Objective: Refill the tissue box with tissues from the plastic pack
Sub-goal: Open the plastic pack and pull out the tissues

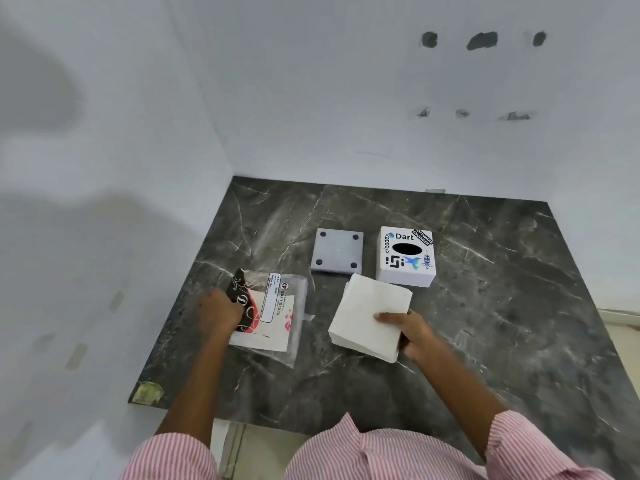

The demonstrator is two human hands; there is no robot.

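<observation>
Dark marble bench (485,289), set into a wall corner. Right hand (412,332) clamped on white tissue stack (367,317), thumb on top, near bench centre, just in front of tissue box (406,256). Box upright, oval slot up, toward back edge. Grey base plate (337,251) just left of box, four dark feet up. Left hand (218,311) closed on plastic pack (273,317), lying flat toward left edge.
</observation>
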